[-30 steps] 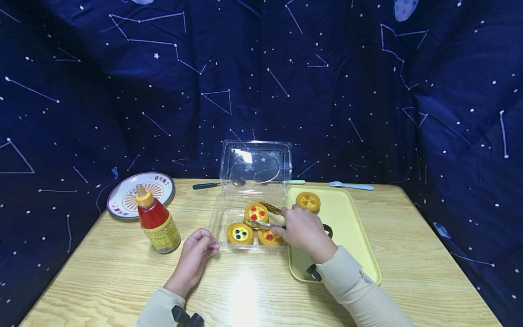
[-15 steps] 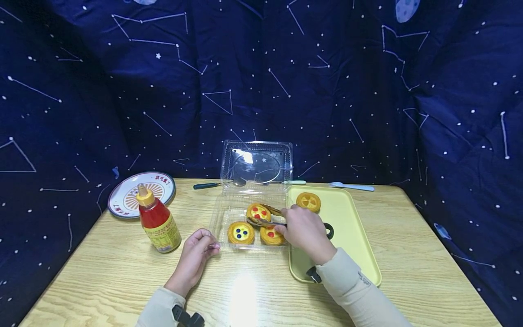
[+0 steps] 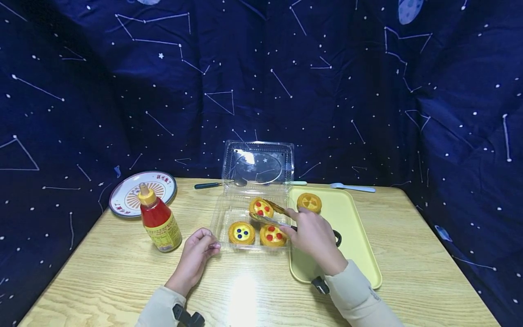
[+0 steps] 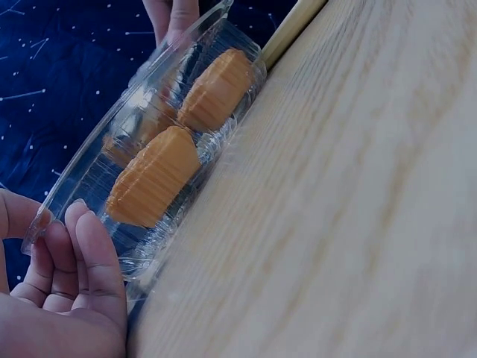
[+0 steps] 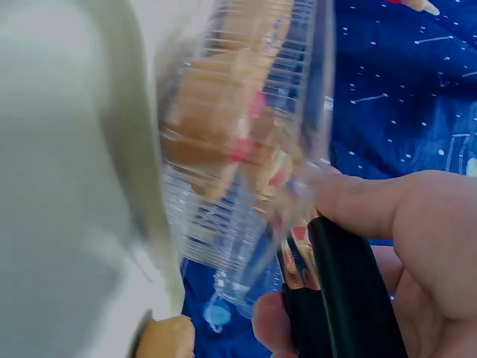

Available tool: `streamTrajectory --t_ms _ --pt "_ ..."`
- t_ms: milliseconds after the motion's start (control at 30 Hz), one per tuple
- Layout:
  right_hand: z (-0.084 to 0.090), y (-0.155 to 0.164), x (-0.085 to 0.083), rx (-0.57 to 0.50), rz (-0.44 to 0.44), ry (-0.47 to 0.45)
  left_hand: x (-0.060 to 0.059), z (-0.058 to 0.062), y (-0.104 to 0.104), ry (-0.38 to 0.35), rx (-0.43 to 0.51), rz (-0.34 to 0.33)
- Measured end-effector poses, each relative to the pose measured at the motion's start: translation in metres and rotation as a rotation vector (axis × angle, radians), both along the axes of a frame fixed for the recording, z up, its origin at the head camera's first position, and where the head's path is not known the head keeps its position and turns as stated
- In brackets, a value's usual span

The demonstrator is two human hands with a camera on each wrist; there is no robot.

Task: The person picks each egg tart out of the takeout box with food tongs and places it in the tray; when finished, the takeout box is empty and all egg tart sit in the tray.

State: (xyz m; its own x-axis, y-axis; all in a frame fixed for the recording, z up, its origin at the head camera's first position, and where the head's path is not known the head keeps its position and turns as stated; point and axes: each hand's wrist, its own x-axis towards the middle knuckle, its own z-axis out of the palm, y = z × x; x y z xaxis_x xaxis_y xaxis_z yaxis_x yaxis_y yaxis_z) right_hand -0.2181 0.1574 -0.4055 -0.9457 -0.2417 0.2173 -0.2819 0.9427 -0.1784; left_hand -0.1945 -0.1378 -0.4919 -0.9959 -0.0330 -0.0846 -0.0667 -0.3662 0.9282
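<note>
My left hand [image 3: 195, 254] pinches the near left corner of a clear plastic clamshell box [image 3: 219, 219], whose lid stands raised at the back. In my right hand [image 3: 316, 235] are tongs [image 3: 278, 208] with black handles, which show up close in the right wrist view. The tong tips lie on both sides of a red-dotted egg tart [image 3: 261, 206] at the back of the box; whether they squeeze it I cannot tell. In front sit a blue-dotted tart [image 3: 241, 233] and another red-dotted tart [image 3: 273, 235].
On the right, a yellow tray [image 3: 359, 245] bears a plain tart [image 3: 309, 202]. A red sauce bottle [image 3: 161, 222] and a plate [image 3: 126, 195] stand left. Behind lie a dark-handled spoon [image 3: 207, 185] and a blue fork [image 3: 353, 187].
My right hand and the tongs have shifted right, uncovering more of the front red-dotted tart. The back tart has moved slightly right and away from me. My left hand stays at the corner.
</note>
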Motion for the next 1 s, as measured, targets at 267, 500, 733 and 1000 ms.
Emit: streamTrajectory --t_ms 267,500,733,1000 --pt "0.017 0.013 0.016 -0.035 -0.002 0.108 -0.001 0.001 0.0 -0.002 -0.009 -0.003" --pt "0.027 0.031 0.026 -0.059 -0.021 0.194 -0.001 0.001 0.0 -0.011 -0.009 0.004" --pt "0.037 0.059 0.034 -0.084 -0.063 0.218 0.0 0.001 0.001 -0.009 -0.006 0.007" --pt "0.04 0.09 0.037 -0.088 -0.096 0.268 0.0 0.001 0.0 -0.012 -0.015 0.008"
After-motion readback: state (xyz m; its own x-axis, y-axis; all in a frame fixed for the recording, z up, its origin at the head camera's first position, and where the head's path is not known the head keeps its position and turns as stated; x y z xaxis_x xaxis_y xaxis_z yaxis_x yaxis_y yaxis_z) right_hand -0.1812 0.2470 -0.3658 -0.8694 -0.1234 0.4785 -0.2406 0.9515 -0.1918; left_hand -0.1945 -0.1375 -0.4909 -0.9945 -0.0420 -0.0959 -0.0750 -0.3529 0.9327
